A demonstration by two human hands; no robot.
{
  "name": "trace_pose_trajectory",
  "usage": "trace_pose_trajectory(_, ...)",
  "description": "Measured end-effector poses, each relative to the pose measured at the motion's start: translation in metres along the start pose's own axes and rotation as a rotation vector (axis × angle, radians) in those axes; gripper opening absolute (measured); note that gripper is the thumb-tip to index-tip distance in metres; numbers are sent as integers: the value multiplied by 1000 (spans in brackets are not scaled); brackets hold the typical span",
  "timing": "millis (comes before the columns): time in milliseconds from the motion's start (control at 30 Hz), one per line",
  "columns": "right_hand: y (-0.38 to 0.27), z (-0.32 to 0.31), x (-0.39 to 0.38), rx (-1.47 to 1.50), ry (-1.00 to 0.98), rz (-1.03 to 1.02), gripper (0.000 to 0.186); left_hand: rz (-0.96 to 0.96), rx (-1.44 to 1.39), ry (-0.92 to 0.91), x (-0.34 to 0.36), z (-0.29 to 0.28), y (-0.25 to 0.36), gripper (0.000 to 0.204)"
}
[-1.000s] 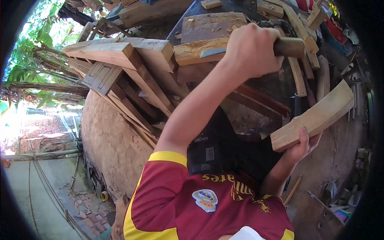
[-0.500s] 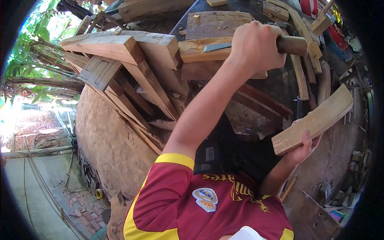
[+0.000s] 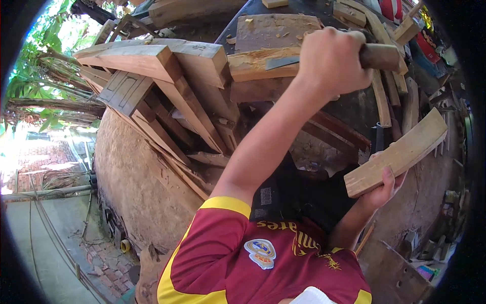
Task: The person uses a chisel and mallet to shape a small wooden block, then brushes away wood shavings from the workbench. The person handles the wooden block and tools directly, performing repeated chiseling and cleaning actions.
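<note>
My left hand (image 3: 334, 66) is closed around a chisel, its thick wooden handle (image 3: 380, 57) poking out to the right of the fist. To the left, the flat grey chisel blade (image 3: 281, 63) lies over a wooden piece (image 3: 248, 65) with a rough, pale cut top. That piece sits against a broad wooden block (image 3: 276, 31) strewn with chips. Lower right, my right hand (image 3: 380, 191) grips a slightly curved wooden piece (image 3: 397, 152) from below, its thumb on the near side. This curved piece is tilted up to the right, apart from the chisel.
Thick timber beams (image 3: 126, 58) of a wooden frame stand at the left, close to the work. Several curved wooden lengths (image 3: 380, 99) lie on the dark surface to the right. A rounded earthen mound (image 3: 136, 167) is at lower left, with cables (image 3: 53, 248) beyond it.
My left hand has moved a little to the right and slightly down, drawing the chisel blade back along the wooden piece. My right hand and its curved piece stay almost still.
</note>
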State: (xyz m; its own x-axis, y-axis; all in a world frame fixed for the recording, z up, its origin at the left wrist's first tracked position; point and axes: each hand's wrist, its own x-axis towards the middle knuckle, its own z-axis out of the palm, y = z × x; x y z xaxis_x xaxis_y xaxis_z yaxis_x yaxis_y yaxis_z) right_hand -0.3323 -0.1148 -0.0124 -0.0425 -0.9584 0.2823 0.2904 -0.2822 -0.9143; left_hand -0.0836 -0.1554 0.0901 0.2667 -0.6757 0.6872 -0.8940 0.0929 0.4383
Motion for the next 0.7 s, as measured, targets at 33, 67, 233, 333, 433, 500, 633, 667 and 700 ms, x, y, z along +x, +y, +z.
trace_pose_trajectory(33, 0, 1, -1, -10, 1, 3, 66, 8, 2, -13, -1, 2, 2, 23)
trace_pose_trajectory(67, -1, 2, -1, -21, 5, 2, 66, 2, 10, -35, -1, 5, 3, 22)
trace_pose_trajectory(233, 1, -2, 0, -27, -20, -5, 66, 33, 18, -95, -4, 12, 2, 22)
trace_pose_trajectory(333, 1, -6, 1, -27, -5, -9, 66, 29, 33, -121, -7, 10, 2, 23)
trace_pose_trajectory(433, -1, -6, 3, -26, 25, -8, 65, 29, 29, -96, -9, 11, 1, 22)
trace_pose_trajectory(500, -5, -5, 4, -29, 36, 7, 65, -5, 44, -109, -11, 14, 3, 21)
trace_pose_trajectory(633, -10, -10, 10, 138, -10, 27, 63, -110, 111, -215, -16, 20, 2, 20)
trace_pose_trajectory(667, -11, -14, 12, 191, -39, 38, 63, -104, 118, -195, -17, 21, 1, 20)
trace_pose_trajectory(700, -12, -17, 16, 244, -68, 50, 62, -98, 126, -175, -19, 22, 1, 21)
